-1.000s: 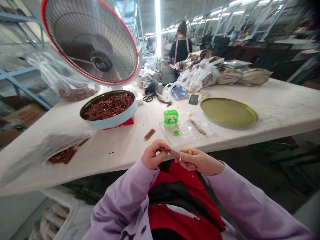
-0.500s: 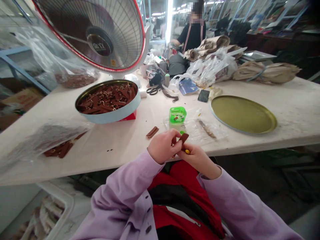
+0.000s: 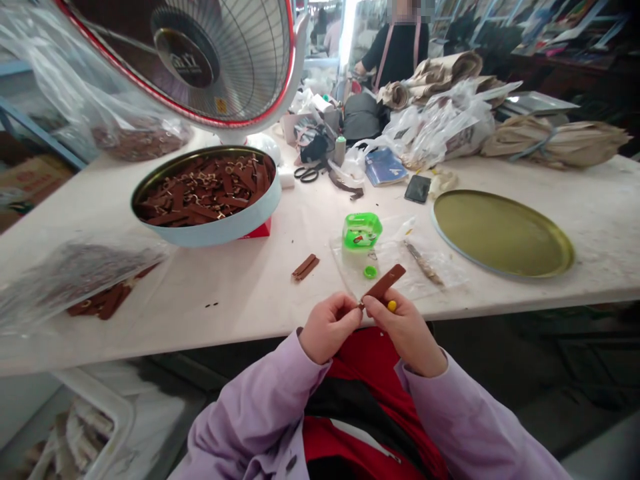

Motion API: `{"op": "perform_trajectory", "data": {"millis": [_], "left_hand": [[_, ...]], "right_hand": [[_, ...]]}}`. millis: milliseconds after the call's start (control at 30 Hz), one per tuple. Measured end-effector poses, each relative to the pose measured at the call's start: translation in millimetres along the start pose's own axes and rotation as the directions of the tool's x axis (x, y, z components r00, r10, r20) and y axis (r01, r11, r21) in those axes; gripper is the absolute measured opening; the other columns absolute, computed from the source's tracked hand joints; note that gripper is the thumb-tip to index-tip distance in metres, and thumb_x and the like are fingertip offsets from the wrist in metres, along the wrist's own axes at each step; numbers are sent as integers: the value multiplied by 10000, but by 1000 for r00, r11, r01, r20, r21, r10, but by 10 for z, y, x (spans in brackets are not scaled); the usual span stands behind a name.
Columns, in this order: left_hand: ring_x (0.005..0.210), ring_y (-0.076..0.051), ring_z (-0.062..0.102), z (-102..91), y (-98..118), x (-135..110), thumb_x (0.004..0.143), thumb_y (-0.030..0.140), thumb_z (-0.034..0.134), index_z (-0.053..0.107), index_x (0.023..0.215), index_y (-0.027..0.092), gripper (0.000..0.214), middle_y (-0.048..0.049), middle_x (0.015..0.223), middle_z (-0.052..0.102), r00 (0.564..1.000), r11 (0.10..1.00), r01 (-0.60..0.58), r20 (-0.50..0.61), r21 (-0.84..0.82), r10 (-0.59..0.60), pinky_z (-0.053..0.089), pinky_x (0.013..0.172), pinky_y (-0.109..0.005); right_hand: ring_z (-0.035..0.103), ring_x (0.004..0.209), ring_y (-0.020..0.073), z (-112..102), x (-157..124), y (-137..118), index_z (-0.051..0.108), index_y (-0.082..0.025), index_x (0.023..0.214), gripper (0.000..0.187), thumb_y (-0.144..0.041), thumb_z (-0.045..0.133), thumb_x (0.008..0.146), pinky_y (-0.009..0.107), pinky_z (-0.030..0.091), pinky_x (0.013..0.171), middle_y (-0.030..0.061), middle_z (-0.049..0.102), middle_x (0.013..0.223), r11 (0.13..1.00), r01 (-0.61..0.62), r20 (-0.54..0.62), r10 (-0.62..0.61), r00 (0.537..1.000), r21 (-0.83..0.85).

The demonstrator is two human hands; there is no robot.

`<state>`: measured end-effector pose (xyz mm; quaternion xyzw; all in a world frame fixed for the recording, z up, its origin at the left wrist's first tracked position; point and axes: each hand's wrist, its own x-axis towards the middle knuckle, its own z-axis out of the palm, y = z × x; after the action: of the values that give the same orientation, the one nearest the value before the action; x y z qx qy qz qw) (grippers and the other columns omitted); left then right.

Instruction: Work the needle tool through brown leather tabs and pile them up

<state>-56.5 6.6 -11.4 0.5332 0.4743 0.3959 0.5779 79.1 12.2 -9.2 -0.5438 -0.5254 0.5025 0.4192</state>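
Both my hands meet just in front of the table edge, over my red apron. My left hand is closed, pinching the near end of a brown leather strip that points up and to the right. My right hand is closed too, its fingers on the same end of the strip, and a small yellow-tipped tool shows between its fingers. A clear plastic bag with a green cap and a small green box lies on the table just beyond.
A round tin full of brown strips stands at the left under a big fan. A gold tin lid lies at the right. Two loose strips, a bag of strips, scissors, a phone. A person works at the far end.
The strip was turned from lying across between my hands to sticking up and right. My hands have stayed together near the table edge while my view tipped downward.
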Motion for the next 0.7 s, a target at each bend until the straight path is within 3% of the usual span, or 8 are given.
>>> {"op": "perform_trajectory", "data": {"millis": [167, 300, 433, 600, 700], "left_hand": [[514, -71, 352, 43, -23, -25, 740, 249, 479, 482, 613, 158, 156, 50, 538, 398, 992, 966, -81, -77, 246, 103, 285, 499, -209], [490, -67, 333, 73, -11, -41, 733, 262, 484, 433, 584, 166, 184, 61, 509, 365, 996, 979, -48, -70, 198, 63, 281, 477, -202], [479, -66, 332, 94, 40, -115, 738, 250, 483, 441, 588, 165, 178, 60, 503, 370, 993, 963, -74, -70, 260, 95, 271, 464, -202], [517, -80, 420, 91, 63, -213, 755, 210, 458, 541, 749, 147, 105, 24, 588, 500, 993, 958, -115, 38, 261, 109, 330, 491, -206], [560, -91, 462, 73, 48, -224, 766, 249, 486, 559, 766, 143, 129, 0, 636, 550, 990, 970, -122, 88, 209, 106, 368, 527, -215]], "right_hand": [[458, 545, 127, 5, -2, 68, 550, -172, 649, 266, -422, 566, 737, 258, 371, 515, -7, 518, 576, 997, 6, -11, -7, 1000, -73], [474, 561, 125, -52, -48, 53, 568, -174, 735, 281, -454, 589, 722, 253, 390, 521, -6, 541, 615, 997, -49, 65, 45, 997, 52], [486, 599, 134, -88, -90, 23, 585, -162, 726, 289, -443, 635, 679, 263, 396, 551, 6, 570, 647, 998, -46, 58, 43, 997, 42], [408, 521, 85, -127, -129, 38, 555, -164, 733, 271, -421, 637, 702, 221, 325, 473, -40, 495, 590, 978, -110, 103, 93, 990, 177], [281, 426, 48, -150, -161, 49, 505, -171, 698, 274, -408, 643, 708, 206, 203, 398, -75, 418, 524, 917, -217, 221, 147, 964, 335]]}}
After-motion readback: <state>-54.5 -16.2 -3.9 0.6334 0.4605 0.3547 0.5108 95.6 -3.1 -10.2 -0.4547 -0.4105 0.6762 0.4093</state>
